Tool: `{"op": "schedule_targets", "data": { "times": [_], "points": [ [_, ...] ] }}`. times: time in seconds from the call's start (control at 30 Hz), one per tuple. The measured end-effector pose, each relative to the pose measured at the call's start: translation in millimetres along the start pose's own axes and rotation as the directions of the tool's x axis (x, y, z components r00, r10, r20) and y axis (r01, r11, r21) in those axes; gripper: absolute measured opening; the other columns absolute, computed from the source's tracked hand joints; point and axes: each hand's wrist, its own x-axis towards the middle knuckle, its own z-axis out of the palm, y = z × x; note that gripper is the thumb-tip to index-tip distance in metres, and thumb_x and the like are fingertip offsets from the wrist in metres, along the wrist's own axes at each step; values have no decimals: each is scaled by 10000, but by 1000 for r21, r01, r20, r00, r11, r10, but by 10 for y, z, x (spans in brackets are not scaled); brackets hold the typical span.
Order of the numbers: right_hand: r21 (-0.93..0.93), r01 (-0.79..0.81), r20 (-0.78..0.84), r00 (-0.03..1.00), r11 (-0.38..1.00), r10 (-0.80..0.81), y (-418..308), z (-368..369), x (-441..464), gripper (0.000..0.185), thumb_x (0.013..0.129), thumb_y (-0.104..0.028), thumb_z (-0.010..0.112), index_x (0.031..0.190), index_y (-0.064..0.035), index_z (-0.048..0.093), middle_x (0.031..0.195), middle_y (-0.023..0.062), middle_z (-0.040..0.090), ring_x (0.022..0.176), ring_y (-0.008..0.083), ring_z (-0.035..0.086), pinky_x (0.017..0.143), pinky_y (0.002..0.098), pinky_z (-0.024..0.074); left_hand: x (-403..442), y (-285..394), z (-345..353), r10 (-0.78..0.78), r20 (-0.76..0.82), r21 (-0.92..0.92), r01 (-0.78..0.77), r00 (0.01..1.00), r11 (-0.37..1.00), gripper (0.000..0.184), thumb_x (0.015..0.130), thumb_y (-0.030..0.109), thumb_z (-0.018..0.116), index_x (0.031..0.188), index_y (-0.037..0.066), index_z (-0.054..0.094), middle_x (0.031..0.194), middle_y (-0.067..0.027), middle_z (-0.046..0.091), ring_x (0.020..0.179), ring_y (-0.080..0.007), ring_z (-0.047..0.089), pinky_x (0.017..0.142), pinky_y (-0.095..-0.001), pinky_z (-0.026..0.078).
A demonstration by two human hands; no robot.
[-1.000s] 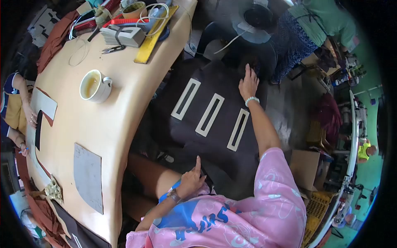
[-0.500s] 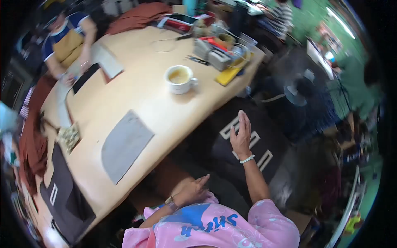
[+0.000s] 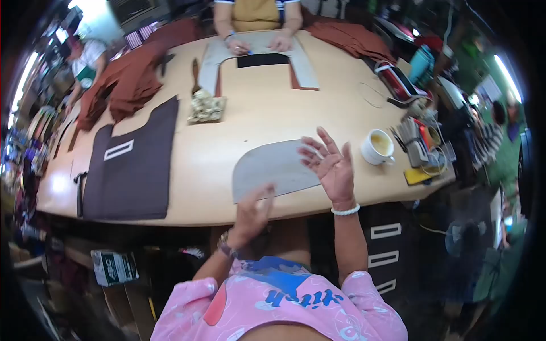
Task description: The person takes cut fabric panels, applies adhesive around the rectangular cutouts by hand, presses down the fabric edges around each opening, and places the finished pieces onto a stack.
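Note:
My right hand is raised over the right end of a grey curved-edged flat piece, fingers spread and palm bare. Near that piece's lower edge is my left hand, blurred by motion, with fingers stretched out and nothing visible in it. A white cup of yellowish liquid stands to the right of my right hand. On the left of the table lies a dark cut fabric panel bearing a white rectangular outline.
Across the wooden table, another person's hands rest on a pale U-shaped template. A wooden-handled brush touches a patterned bundle. Brown fabric lies left; dark pieces with white rectangles hang below right.
The view has swung left, bringing the table square in front of me. My right hand has moved from beyond the table's edge to above the grey piece; my left hand has risen.

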Motion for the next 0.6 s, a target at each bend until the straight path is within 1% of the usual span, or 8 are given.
{"op": "schedule_targets", "data": {
  "times": [0.03,0.1,0.13,0.3,0.4,0.43,0.5,0.6],
  "points": [
    [391,-216,232,964,895,131,-16,78,71,710,920,-602,254,1417,-96,287,1278,225,483,1119,340,521,987,445,382,200,-36,-157,-51,-102,-4,51,993,999,274,822,40,590,1093,2,602,994,-175,643,910,-268,634,802,-337,489],
    [507,-253,287,951,824,115,106,193,194,772,886,-665,172,1421,-119,284,1233,228,520,1075,354,547,957,472,398,555,-277,-384,2,-346,58,19,938,998,333,822,30,591,1152,-12,565,1023,-154,626,929,-247,610,791,-336,483],
    [557,-269,313,944,786,102,152,250,260,806,869,-697,132,1423,-131,282,1210,230,539,1053,361,560,941,485,406,699,-383,-506,-35,-411,42,57,911,997,362,822,32,591,1177,-18,543,1067,-160,613,966,-247,598,803,-343,479],
    [582,-284,324,940,762,103,200,466,379,780,880,-684,157,1424,-138,280,1114,208,602,995,349,588,917,481,428,1232,-1017,-982,-100,-427,217,209,899,954,634,774,123,676,1309,-36,376,1256,-243,475,1159,-348,477,966,-403,390],
    [561,-304,309,940,770,146,253,552,473,772,883,-679,172,1424,-138,279,1082,196,615,961,331,597,906,467,436,1503,-1469,-1021,12,-449,328,152,893,932,796,726,197,733,1343,-58,298,1299,-272,417,1204,-373,424,1013,-395,351],
    [553,-314,304,938,771,164,282,592,512,768,885,-677,178,1424,-138,278,1072,192,619,947,323,601,903,462,439,1593,-1622,-1011,0,-447,302,151,894,941,918,676,261,776,1360,-64,256,1313,-278,398,1228,-383,394,1035,-376,330],
    [524,-358,310,925,773,219,356,695,597,744,897,-656,188,1419,-136,286,1054,185,624,913,308,602,875,447,449,1749,-1825,-976,-20,-440,286,161,898,945,971,654,304,787,1371,-56,240,1326,-258,396,1250,-369,373,1047,-436,301],
    [469,-457,342,883,756,322,551,818,898,705,916,-624,194,1412,-134,298,1027,173,629,867,287,600,828,424,458,1841,-1923,-945,-191,-416,245,311,889,918,1021,630,352,792,1385,-38,226,1326,-228,411,1267,-340,362,1053,-512,249]
  ]
}}
